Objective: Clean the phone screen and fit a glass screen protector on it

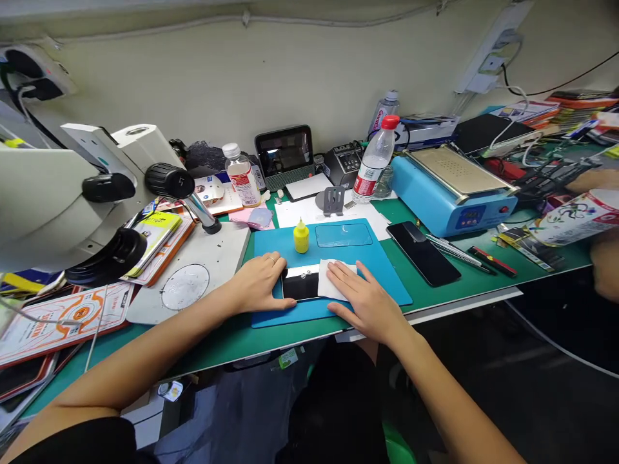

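One bottle (301,238) (yellow) stands behind the phone (300,288).

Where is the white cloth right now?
In the head view, the white cloth lies under the right hand, covering the right part of the glossy black panel on the blue mat.

Yellow bottle (301,238) obstructs; mat's right edge (389,274) is free.
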`<state>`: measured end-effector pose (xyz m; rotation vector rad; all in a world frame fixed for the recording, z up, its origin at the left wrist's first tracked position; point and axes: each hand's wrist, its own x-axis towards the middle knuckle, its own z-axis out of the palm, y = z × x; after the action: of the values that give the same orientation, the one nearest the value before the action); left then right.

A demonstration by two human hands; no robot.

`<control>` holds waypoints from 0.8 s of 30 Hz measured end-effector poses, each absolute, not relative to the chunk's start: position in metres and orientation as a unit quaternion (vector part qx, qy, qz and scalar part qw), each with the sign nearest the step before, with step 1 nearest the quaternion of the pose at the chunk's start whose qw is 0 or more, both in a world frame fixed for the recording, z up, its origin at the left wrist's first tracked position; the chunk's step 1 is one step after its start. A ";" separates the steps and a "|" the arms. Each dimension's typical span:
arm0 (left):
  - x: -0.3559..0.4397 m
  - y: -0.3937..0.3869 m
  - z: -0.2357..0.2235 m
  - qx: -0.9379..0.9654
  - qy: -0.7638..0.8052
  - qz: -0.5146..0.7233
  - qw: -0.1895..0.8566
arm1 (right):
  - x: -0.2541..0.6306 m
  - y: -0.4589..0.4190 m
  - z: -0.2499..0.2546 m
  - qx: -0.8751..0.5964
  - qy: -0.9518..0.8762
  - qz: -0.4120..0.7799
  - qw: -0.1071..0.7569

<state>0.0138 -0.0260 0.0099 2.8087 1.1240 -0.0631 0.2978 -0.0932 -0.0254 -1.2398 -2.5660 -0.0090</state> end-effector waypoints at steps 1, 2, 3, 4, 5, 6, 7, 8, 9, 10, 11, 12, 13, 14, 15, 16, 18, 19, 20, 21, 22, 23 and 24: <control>0.014 -0.027 0.008 0.925 0.375 -0.022 0.051 | 0.298 -0.093 -0.026 -0.431 -0.891 -0.003 0.143; 0.014 -0.027 0.007 0.925 0.377 -0.023 0.044 | 0.298 -0.093 -0.026 -0.431 -0.892 -0.001 0.140; 0.015 -0.027 0.006 0.925 0.377 -0.024 0.037 | 0.298 -0.093 -0.026 -0.431 -0.892 0.000 0.137; 0.015 -0.027 0.005 0.926 0.375 -0.024 0.031 | 0.298 -0.093 -0.026 -0.431 -0.892 0.002 0.137; 0.016 -0.027 0.005 0.927 0.373 -0.023 0.027 | 0.298 -0.093 -0.025 -0.431 -0.892 0.005 0.138; 0.016 -0.027 0.004 0.928 0.371 -0.021 0.026 | 0.298 -0.093 -0.025 -0.432 -0.891 0.008 0.141; 0.016 -0.027 0.004 0.928 0.371 -0.018 0.027 | 0.299 -0.093 -0.025 -0.433 -0.889 0.011 0.145; 0.016 -0.027 0.004 0.928 0.370 -0.016 0.031 | 0.299 -0.092 -0.025 -0.434 -0.888 0.013 0.150; 0.016 -0.027 0.004 0.928 0.370 -0.014 0.035 | 0.300 -0.092 -0.025 -0.434 -0.887 0.014 0.156; 0.016 -0.026 0.004 0.928 0.371 -0.012 0.041 | 0.300 -0.092 -0.025 -0.433 -0.887 0.014 0.160; 0.016 -0.025 0.004 0.927 0.371 -0.011 0.048 | 0.301 -0.091 -0.025 -0.432 -0.886 0.013 0.165; 0.016 -0.025 0.005 0.927 0.372 -0.012 0.055 | 0.301 -0.091 -0.025 -0.432 -0.886 0.009 0.168; 0.016 -0.024 0.005 0.926 0.373 -0.014 0.062 | 0.300 -0.091 -0.025 -0.432 -0.886 0.005 0.168; 0.016 -0.023 0.006 0.924 0.375 -0.016 0.067 | 0.299 -0.092 -0.025 -0.433 -0.886 0.001 0.166; 0.016 -0.022 0.006 0.923 0.378 -0.018 0.072 | 0.297 -0.093 -0.025 -0.434 -0.886 -0.003 0.163; 0.016 -0.022 0.006 0.922 0.380 -0.021 0.077 | 0.294 -0.094 -0.026 -0.437 -0.885 -0.006 0.158; 0.017 -0.022 0.007 0.920 0.383 -0.022 0.082 | 0.286 -0.097 -0.027 -0.450 -0.881 -0.010 0.148; 0.017 -0.022 0.007 0.920 0.383 -0.023 0.082 | 0.283 -0.098 -0.027 -0.460 -0.876 -0.013 0.145; 0.017 -0.023 0.008 0.918 0.386 -0.026 0.083 | 0.279 -0.099 -0.027 -0.471 -0.871 -0.015 0.142; 0.018 -0.024 0.008 0.915 0.394 -0.034 0.084 | 0.277 -0.100 -0.028 -0.480 -0.866 -0.014 0.140; 0.018 -0.025 0.009 0.908 0.406 -0.048 0.086 | 0.276 -0.100 -0.027 -0.483 -0.864 -0.009 0.139; 0.019 -0.026 0.009 0.900 0.421 -0.067 0.089 | 0.276 -0.101 -0.027 -0.481 -0.866 0.001 0.137; 0.019 -0.028 0.010 0.891 0.436 -0.085 0.092 | 0.278 -0.101 -0.027 -0.472 -0.871 0.013 0.135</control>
<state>0.0195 -0.0275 0.0100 2.6479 1.2942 -0.2519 0.2778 -0.1008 -0.0266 -1.3686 -2.5223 0.0372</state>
